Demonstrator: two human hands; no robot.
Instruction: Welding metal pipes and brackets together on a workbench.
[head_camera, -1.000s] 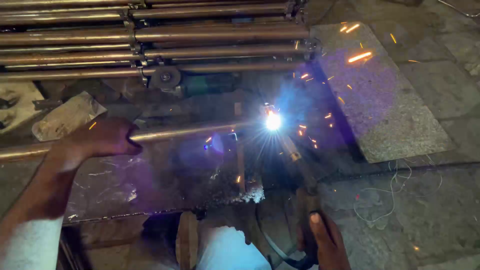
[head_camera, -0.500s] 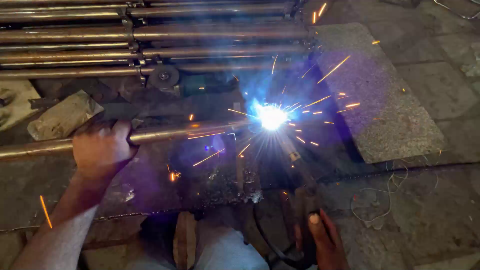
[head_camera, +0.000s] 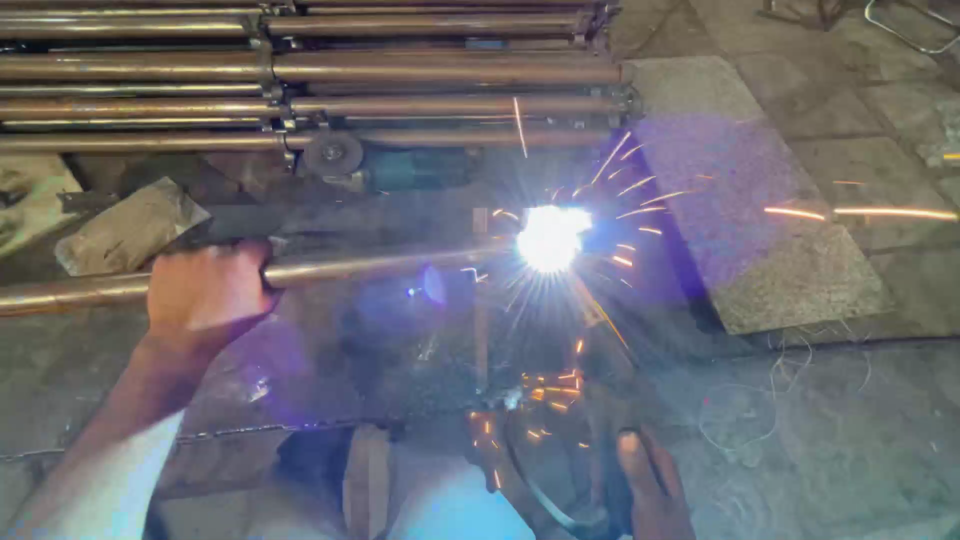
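My left hand (head_camera: 208, 290) grips a long metal pipe (head_camera: 380, 265) that lies across the floor from the left edge to the middle. At the pipe's right end a white welding arc (head_camera: 550, 238) burns and throws orange sparks outward. A thin electrode rod (head_camera: 600, 320) slants down from the arc towards my right hand (head_camera: 650, 485), which is closed around a dark electrode holder at the bottom edge. A dark cable loops beside that hand.
A stack of metal pipes (head_camera: 300, 70) lies along the top. An angle grinder (head_camera: 400, 165) rests just below them. A crumpled sack (head_camera: 125, 230) sits at the left. Grey stone slabs (head_camera: 760, 200) lie to the right, with loose wire (head_camera: 770, 410) on the floor.
The arc keeps burning at the pipe's end, and the sparks now fly further right. My left hand still grips the pipe, and my right hand stays low at the bottom edge.
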